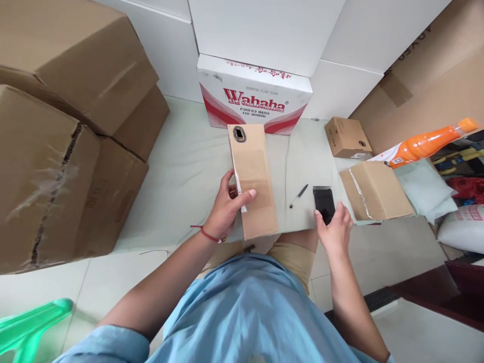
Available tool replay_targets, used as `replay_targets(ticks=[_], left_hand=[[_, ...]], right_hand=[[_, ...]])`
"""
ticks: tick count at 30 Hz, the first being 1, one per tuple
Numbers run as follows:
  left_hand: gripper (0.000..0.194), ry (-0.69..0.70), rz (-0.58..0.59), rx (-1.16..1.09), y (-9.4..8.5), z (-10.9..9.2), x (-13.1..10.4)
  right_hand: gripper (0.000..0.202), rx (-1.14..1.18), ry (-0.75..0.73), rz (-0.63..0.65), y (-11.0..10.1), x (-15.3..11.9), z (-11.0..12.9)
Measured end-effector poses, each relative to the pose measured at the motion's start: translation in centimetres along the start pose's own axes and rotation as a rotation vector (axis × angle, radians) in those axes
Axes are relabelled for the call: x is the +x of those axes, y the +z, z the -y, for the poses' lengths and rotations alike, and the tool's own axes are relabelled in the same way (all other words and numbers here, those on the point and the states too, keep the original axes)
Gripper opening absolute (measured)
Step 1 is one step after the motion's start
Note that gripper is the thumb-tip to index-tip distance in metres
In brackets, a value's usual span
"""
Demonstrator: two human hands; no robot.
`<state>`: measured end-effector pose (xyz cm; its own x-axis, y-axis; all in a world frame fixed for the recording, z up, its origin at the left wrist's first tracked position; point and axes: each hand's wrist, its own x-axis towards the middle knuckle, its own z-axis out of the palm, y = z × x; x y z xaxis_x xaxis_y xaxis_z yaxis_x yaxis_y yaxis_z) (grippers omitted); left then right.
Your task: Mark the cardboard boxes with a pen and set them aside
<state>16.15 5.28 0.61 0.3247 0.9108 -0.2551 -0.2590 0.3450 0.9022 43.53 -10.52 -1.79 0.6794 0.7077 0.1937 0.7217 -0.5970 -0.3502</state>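
Note:
A long, narrow cardboard box (pixel 257 169) lies on the table, with a dark-rimmed hole near its far end. My left hand (pixel 227 206) grips its left side, thumb across the top face and fingers along the edge. To the right, my right hand (pixel 335 227) is closed around the near end of a black smartphone (pixel 324 202), thumb on one side and fingers on the other. Between the box and the phone lies a small dark pen-like tool (pixel 302 190), its thin shaft pointing towards a tiny dark piece (pixel 291 205).
Large cardboard boxes (pixel 75 65) are stacked at the left. A white and red Wahaha carton (pixel 257 96) stands against the wall. On the right are a small box (pixel 348 138), another carton (pixel 381 191) and an orange bottle (pixel 427 143). A green plastic stool (pixel 34 322) is at lower left.

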Motion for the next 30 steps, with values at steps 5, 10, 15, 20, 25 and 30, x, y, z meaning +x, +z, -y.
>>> replay_targets(ticks=[5, 10, 15, 20, 25, 30], left_hand=[[0.112, -0.114, 0.027, 0.035, 0.6, 0.9, 0.8], [0.116, -0.211, 0.042, 0.040, 1.7, 1.0, -0.4], [0.114, -0.209, 0.008, -0.018, 1.4, 0.5, -1.3], [0.110, -0.166, -0.014, -0.047, 0.9, 0.8, -1.4], [0.116, -0.089, -0.018, 0.043, 1.2, 0.7, -0.9], [0.117, 0.027, -0.060, 0.125, 1.6, 0.5, 0.0]], right_hand=[[0.102, -0.232, 0.175, 0.190, 1.2, -0.2, -1.7], [0.096, -0.243, 0.335, 0.214, 1.3, 1.6, -1.4], [0.095, -0.183, 0.354, 0.321, 0.0, 3.4, -3.0], [0.097, -0.023, 0.349, 0.326, -0.5, 2.4, -4.4], [0.084, 0.166, 0.338, 0.162, -0.6, 0.9, -3.3], [0.079, 0.379, 0.101, -0.005, -2.4, 0.0, 3.2]])
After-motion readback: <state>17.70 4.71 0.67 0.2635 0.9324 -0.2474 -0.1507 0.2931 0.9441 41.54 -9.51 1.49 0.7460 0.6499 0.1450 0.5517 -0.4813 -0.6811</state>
